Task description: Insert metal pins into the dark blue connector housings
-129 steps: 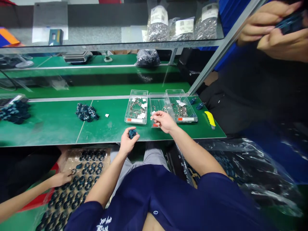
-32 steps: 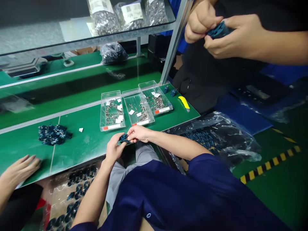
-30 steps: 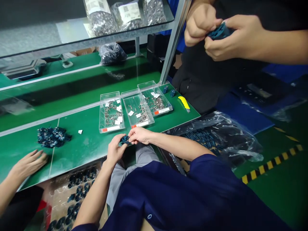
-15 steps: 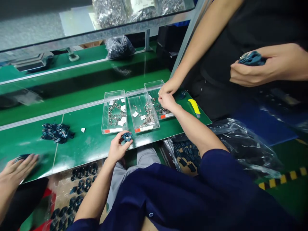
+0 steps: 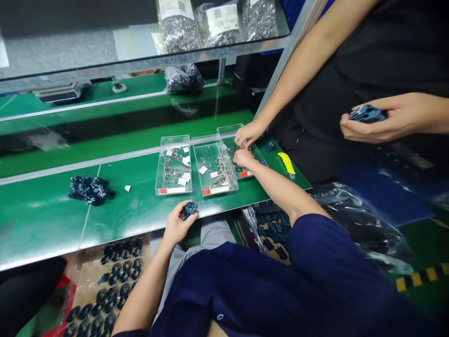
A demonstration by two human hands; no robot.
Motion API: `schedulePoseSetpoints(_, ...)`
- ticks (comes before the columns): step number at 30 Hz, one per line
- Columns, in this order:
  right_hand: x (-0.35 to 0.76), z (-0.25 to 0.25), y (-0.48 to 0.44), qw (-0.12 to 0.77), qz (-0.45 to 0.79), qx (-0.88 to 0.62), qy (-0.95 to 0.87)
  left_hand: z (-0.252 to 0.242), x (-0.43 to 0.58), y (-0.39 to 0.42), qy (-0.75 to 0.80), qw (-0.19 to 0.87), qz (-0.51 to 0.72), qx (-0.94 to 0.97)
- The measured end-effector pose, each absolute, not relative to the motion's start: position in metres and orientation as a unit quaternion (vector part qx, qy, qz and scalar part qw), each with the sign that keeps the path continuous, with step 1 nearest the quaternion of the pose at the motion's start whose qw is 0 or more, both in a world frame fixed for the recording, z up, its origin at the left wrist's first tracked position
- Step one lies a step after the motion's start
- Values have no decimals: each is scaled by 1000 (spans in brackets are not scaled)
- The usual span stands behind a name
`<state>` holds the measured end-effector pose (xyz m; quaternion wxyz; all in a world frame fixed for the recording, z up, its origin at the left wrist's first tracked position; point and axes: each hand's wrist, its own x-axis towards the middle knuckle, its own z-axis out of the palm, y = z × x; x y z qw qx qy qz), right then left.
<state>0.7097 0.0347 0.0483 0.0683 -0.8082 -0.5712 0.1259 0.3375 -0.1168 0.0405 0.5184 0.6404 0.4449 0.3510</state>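
Observation:
My left hand (image 5: 177, 223) is closed around a small dark-blue plastic part (image 5: 190, 209) with bits of metal in it, just above the bench's front edge. My right hand (image 5: 242, 158) reaches into the right clear tray (image 5: 260, 159), fingers bunched together over small metal pieces; whatever they pinch is hidden. Close behind it, a co-worker's hand (image 5: 250, 134) dips into the same tray. Beside that tray stand the middle clear tray (image 5: 206, 154) and the left clear tray (image 5: 160, 171), both holding small metal pieces and white paper slips.
A pile of dark-blue parts (image 5: 90, 189) lies on the green bench (image 5: 136, 215) at left. A yellow cutter (image 5: 286, 163) rests near the right corner. The co-worker's other hand (image 5: 403, 117) holds a blue part (image 5: 368, 113). Bags of metal pieces (image 5: 180, 32) sit on the shelf above.
The view has shifted, so the bench sits lower and farther right. My right hand and the co-worker's hand, overlapping before, now show apart. Another person's hand at far left has gone from view.

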Motion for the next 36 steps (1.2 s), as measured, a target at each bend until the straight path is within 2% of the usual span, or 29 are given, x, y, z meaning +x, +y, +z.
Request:
schedulePoseSetpoints(3, 710, 62, 20, 95, 118, -817, -556, 39, 333, -120, 434, 546, 361, 619)
schedulePoseSetpoints(6, 699, 80, -6, 163, 96, -803, -565, 43, 330, -122, 432, 553, 384, 600)
schedulePoseSetpoints(9, 661, 94, -47, 298, 145, -738, -588, 55, 329, -122, 446, 548, 414, 574)
schedulePoseSetpoints(12, 600, 102, -95, 412, 247, -593, -646, 70, 334, -122, 434, 581, 443, 527)
schedulePoseSetpoints(14, 560, 105, -121, 420, 280, -509, -697, 78, 337, -123, 406, 617, 460, 492)
schedulePoseSetpoints(17, 518, 108, -141, 410, 305, -461, -725, 83, 336, -127, 379, 636, 484, 466)
schedulePoseSetpoints(19, 502, 105, -142, 420, 341, -461, -703, 84, 330, -130, 376, 633, 501, 455)
schedulePoseSetpoints(22, 488, 99, -138, 435, 458, -448, -632, 83, 318, -135, 367, 635, 525, 432)
schedulePoseSetpoints(25, 477, 95, -136, 413, 544, -438, -584, 83, 307, -138, 361, 643, 534, 413)
schedulePoseSetpoints(27, 473, 98, -136, 406, 542, -437, -592, 83, 302, -139, 355, 653, 531, 407)
schedulePoseSetpoints(32, 475, 120, -131, 434, 446, -414, -664, 79, 290, -140, 322, 670, 509, 434)
schedulePoseSetpoints(36, 478, 135, -124, 411, 415, -350, -733, 77, 282, -135, 356, 645, 478, 478)
